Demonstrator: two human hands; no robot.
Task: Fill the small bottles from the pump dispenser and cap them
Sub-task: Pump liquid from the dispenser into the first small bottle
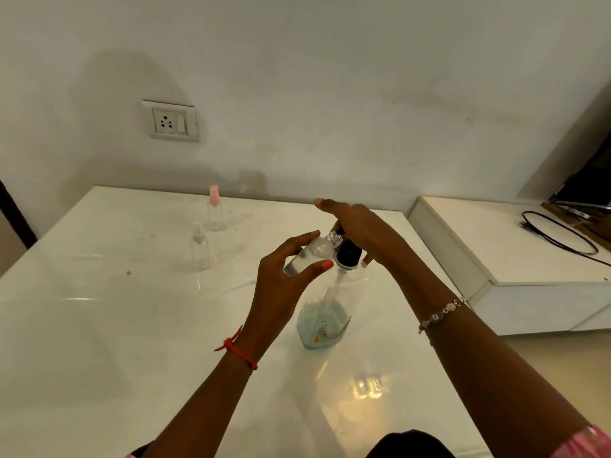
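A clear pump dispenser with a black collar stands on the white table, holding pale blue liquid low in its body. My right hand lies flat on top of the pump head, fingers straight. My left hand grips a small clear bottle, tilted with its open neck at the black nozzle. Liquid shows inside that bottle. Two more small spray bottles stand at the back left: one with a pink cap, one with a clear cap.
A wall socket sits on the wall behind the table. To the right stands a lower white cabinet with a black cable and a dark screen on it. The table's right edge is close to the dispenser.
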